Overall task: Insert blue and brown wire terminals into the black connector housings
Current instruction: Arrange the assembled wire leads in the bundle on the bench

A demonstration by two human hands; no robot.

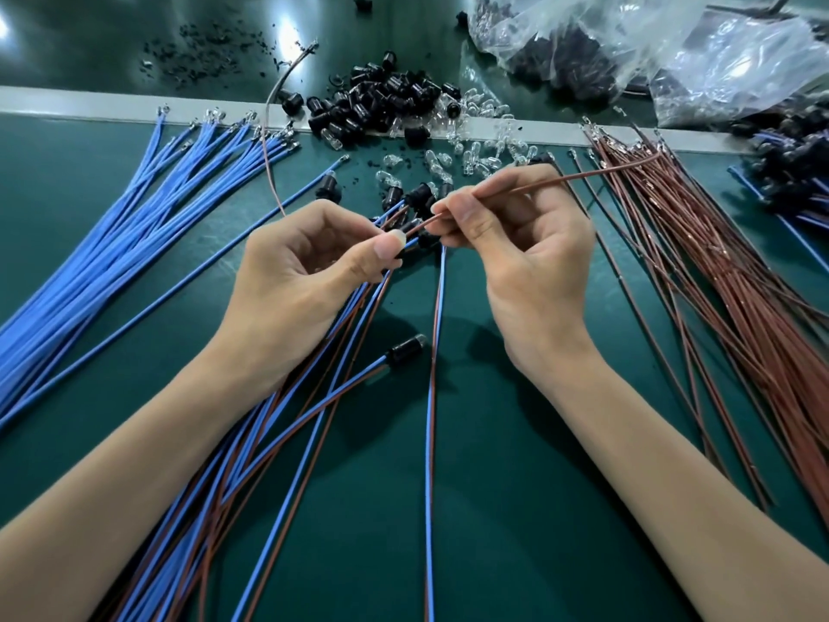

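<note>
Closest in, at 6 o'clock, a bundle of paired blue and brown wires (287,442) trails across the dark green matte surface (538,509) toward the body; these look like finished ones to me, laid low so they're out of the working zone; a single black capped housing on a blue wire (406,348) lies just above them, apart from both hands.

Dead centre, the left hand (305,271) has its fingers (388,249) pinching a small black plastic connector housing (417,244), with the bundle's upper ends gathered in the same grip, probably to keep the housing steady as a target. The right hand (529,262) pinches a thin brown insulated wire (560,179) close to its tip between thumb and forefinger, other fingers loosely curled; gripping that close likely keeps a floppy wire stiff enough to push. The terminal is hidden between the fingertips, so I can't tell if it's seated yet.

Further out, a fan of loose blue insulated wires (134,226) sits at 9 o'clock and a spread of loose brown insulated wires (717,285) at 3 o'clock, stock within easy reach I reckon; at 12 o'clock a heap of spare black plastic housings (381,101) lies mixed with small clear glass bulbs (475,159); past that, at 1 o'clock, crinkled clear plastic bags (673,47).
</note>
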